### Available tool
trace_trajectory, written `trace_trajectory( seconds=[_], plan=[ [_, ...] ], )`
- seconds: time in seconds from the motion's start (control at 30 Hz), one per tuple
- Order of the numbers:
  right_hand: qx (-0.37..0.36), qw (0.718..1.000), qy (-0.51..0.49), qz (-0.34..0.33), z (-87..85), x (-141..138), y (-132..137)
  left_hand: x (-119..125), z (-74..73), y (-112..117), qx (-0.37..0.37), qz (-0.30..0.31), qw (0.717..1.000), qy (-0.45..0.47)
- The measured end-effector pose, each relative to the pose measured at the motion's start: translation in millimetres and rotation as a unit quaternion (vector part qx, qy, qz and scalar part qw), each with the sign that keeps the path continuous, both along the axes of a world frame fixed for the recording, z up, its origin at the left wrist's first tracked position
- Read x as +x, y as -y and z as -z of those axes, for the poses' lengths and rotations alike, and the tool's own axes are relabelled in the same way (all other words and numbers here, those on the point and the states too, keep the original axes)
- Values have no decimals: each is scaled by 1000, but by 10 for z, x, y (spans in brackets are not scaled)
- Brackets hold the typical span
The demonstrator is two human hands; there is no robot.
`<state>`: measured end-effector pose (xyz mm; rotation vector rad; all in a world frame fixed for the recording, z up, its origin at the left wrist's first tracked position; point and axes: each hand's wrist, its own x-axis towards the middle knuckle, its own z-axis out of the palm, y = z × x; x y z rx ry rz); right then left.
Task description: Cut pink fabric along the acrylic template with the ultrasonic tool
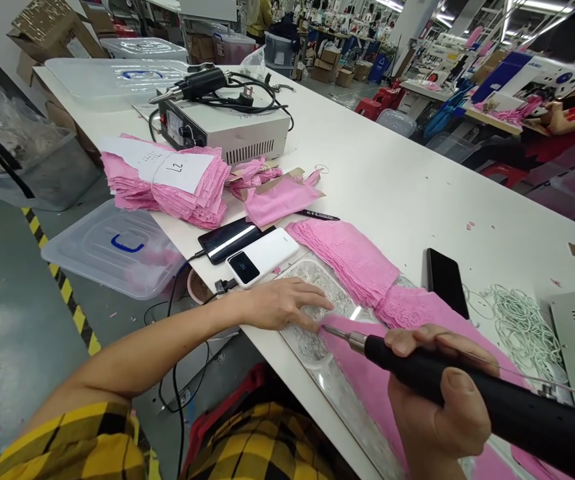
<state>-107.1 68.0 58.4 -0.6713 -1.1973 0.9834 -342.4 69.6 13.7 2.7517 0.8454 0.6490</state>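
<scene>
My right hand (442, 400) is wrapped round a thick black pen-shaped tool (432, 373) with a pointed metal tip. That tip meets the edge of a pink fabric piece (362, 373), which lies over a clear plastic board (310, 277). Beside the tip, my left hand (290, 303) rests with fingers stretched out, its index fingertip at the fabric's edge. Further up the board lies a layered stack of pink fabric pieces with scalloped edges (347, 257). Part of the fabric is hidden under my right hand and the tool.
Near my left hand lie a white power bank (267, 253) and a dark phone (230, 239). Behind stand a tied pink bundle (177, 197) and a control box (257, 137) with another black tool (197, 85). To the right are another phone (445, 280) and tangled pale cord (517, 327).
</scene>
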Motion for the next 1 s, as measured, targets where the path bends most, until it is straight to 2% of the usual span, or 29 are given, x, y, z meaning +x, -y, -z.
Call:
trace_trajectory(
  seconds=[0.6,0.77,1.0],
  plan=[
    [-2,999,1,-32,-1,-16,2,-9,6,13,0,-8,1000,-29],
    [5,999,20,-48,-6,-5,-21,-15,32,10,34,-2,999,-15],
    [1,999,15,-51,-25,-13,-23,-10,16,12,44,-3,999,-12]
  ],
)
